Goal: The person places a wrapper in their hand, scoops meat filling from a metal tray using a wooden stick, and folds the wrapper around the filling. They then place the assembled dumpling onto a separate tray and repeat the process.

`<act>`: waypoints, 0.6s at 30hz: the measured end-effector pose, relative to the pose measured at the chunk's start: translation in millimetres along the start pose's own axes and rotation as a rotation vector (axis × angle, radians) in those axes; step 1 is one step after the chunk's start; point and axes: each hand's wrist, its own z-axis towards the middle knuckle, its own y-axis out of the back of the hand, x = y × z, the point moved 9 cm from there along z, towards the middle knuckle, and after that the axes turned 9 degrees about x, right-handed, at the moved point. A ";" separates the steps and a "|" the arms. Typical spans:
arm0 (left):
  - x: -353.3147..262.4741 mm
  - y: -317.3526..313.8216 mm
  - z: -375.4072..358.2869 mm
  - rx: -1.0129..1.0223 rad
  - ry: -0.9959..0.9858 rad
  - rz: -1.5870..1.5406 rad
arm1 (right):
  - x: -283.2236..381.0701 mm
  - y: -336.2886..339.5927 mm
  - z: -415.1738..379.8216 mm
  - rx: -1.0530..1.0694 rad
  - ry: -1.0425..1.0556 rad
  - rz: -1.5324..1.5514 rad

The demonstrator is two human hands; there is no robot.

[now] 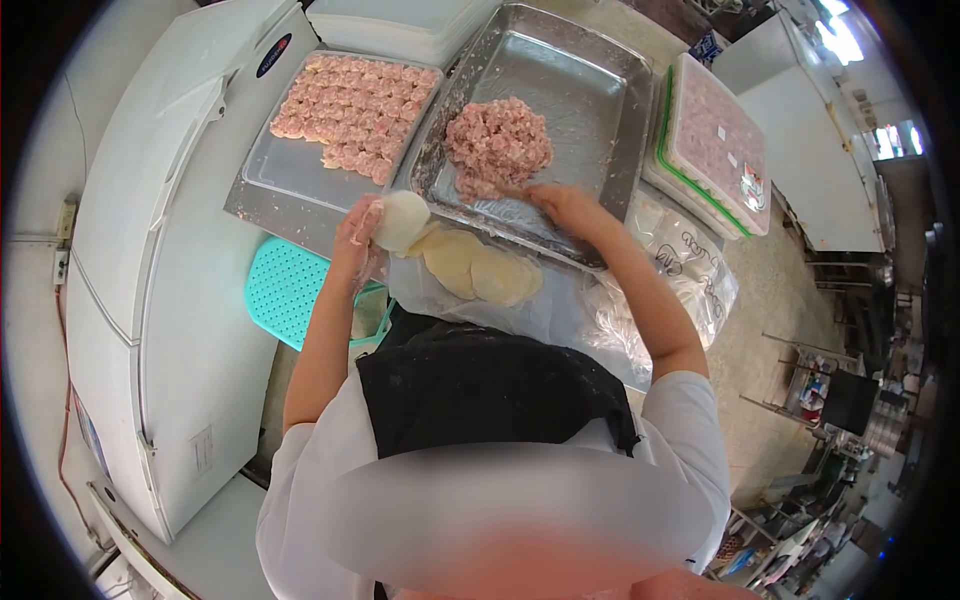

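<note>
My left hand (356, 232) grips a round, pale dumpling wrapper (402, 221) by its edge, near the front of the metal tray. My right hand (566, 208) is closed over that tray's near side, with its fingertips pointing at the mound of minced meat (498, 140). Something thin seems to reach from those fingers to the meat, but it is too small to make out. Just below the tray, more round wrappers (480, 268) lie overlapping on a plastic sheet (420, 290). Rows of filled dumplings (355, 105) sit on a flat tray (300, 172) at the upper left.
The deep metal tray (628, 75) holds the meat. To its right stands a lidded plastic box (715, 140) with a green rim, with clear plastic bags (650, 300) nearer me. A turquoise basket (288, 290) is beside my left arm. A white freezer (190, 250) borders the left.
</note>
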 end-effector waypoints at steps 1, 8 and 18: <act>-13.1 -5.3 4.9 0.051 -0.104 0.033 | -1.1 -5.9 -0.5 0.002 -0.002 -0.006; -73.5 -36.9 39.3 0.045 -0.267 -0.378 | 28.8 -6.8 -26.9 0.238 -0.095 0.647; -87.6 -148.0 93.9 0.367 -0.066 -0.726 | 72.7 36.8 -21.6 -0.478 -0.077 1.145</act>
